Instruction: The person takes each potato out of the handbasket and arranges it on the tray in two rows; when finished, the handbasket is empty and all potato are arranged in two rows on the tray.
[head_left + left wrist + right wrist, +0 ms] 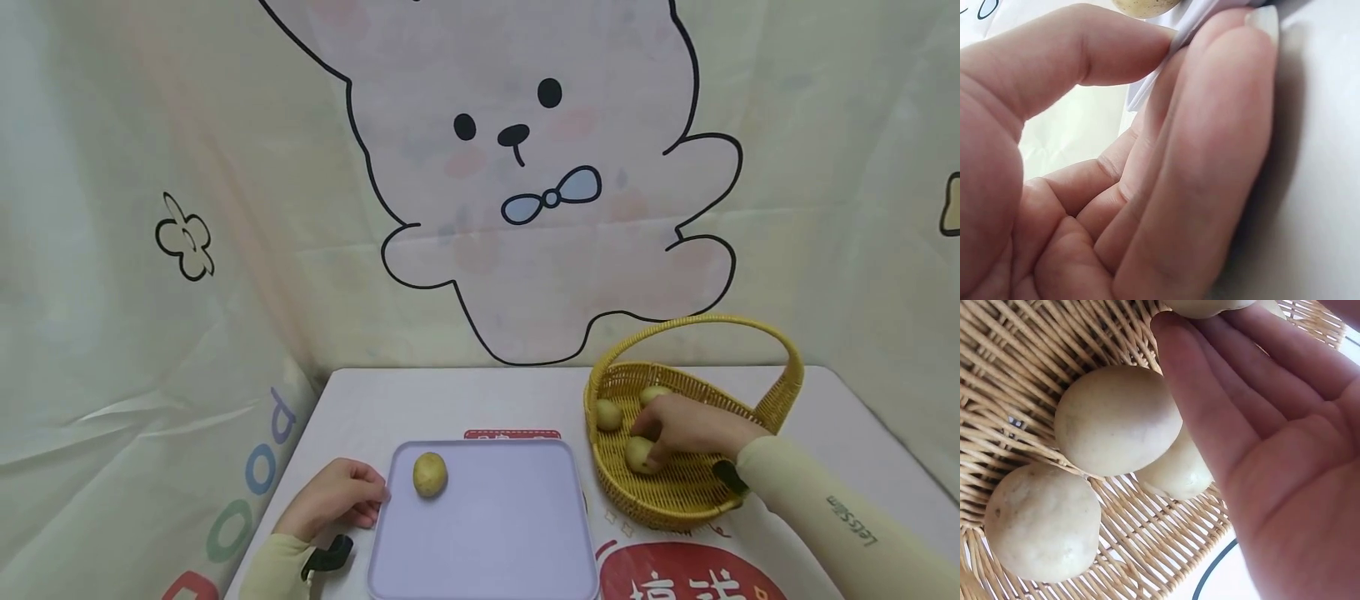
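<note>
A pale lilac tray (487, 533) lies on the table, with one potato (430, 475) near its upper left corner. My left hand (337, 498) pinches the tray's left rim between thumb and fingers; the left wrist view shows the rim (1200, 22) between them. On the right, my right hand (693, 427) reaches into a yellow woven basket (660, 517) and grips a potato (640, 455) there. Only the lower part of that gripped potato (1210, 306) shows in the right wrist view. Other potatoes (1116, 419) lie in the basket beside the fingers.
The basket's tall arched handle (705, 319) rises behind and over my right hand. A red printed patch (690, 571) marks the white table (420, 400) in front of the basket. A curtain with a cartoon bear (517, 275) hangs behind the table.
</note>
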A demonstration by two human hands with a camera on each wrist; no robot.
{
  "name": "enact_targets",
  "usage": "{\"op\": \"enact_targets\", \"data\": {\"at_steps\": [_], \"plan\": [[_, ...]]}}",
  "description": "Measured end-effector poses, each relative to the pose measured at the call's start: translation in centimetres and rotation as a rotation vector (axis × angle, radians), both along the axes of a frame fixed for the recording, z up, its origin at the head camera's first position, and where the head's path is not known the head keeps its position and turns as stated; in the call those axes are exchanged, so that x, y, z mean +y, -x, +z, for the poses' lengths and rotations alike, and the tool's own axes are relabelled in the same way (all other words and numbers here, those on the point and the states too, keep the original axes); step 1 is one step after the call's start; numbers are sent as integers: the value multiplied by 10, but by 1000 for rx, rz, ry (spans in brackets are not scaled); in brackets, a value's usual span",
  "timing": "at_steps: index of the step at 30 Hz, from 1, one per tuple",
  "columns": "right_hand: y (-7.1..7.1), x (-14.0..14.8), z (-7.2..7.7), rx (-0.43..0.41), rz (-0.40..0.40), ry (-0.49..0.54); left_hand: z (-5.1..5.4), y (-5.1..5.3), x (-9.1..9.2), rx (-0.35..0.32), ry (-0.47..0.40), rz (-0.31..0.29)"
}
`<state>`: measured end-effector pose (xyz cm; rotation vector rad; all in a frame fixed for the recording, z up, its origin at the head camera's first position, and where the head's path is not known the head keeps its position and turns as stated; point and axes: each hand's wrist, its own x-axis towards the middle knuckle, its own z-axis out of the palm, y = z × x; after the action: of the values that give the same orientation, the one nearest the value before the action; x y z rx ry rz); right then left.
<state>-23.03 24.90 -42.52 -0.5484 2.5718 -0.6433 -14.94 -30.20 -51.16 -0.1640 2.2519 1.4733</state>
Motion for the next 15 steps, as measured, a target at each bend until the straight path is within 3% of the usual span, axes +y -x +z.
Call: {"op": "enact_targets", "data": {"at_steps": [9,15], "plan": [[-1,5,-7,-3,2,18,0,0,2,3,-2,-10],[-7,6,4,53,-7,20,1,-1,0,0,6,-12]]}}
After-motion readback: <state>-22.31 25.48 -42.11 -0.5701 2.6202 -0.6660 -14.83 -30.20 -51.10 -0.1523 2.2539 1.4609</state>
